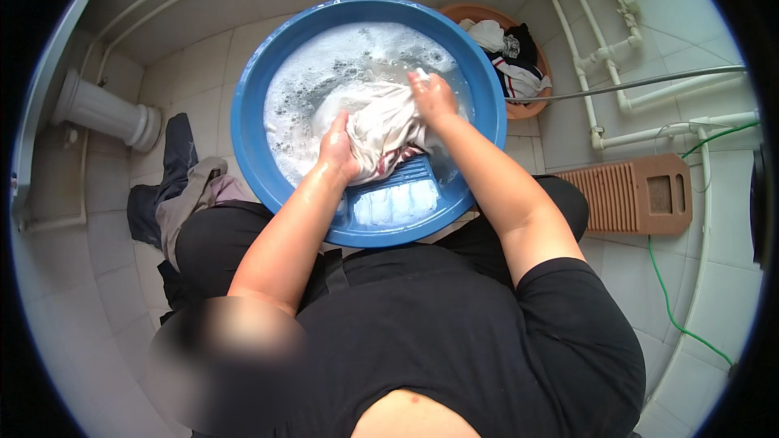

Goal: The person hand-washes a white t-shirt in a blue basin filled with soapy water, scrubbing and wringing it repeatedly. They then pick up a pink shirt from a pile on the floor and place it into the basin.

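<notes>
A wet white garment (377, 118) with dark red striping along its near edge is bunched up in a round blue basin (248, 118) of sudsy water. My left hand (337, 151) grips the garment's left side, thumb up and fingers partly hidden under the cloth. On its far right side, my right hand (434, 97) is closed round a fold, with a bit of white showing by the fingers. The garment's near edge rests against the ribbed blue washboard (398, 195) built into the basin's near side. White foam (300, 105) covers much of the water.
An orange-brown tub (523, 110) of black and white clothes stands behind the basin at right. A brown washboard (625, 197) lies to my right. Dark and beige clothes (180, 182) lie on the tiles at left. White pipes (580, 40) and a green hose (667, 300) run along the right.
</notes>
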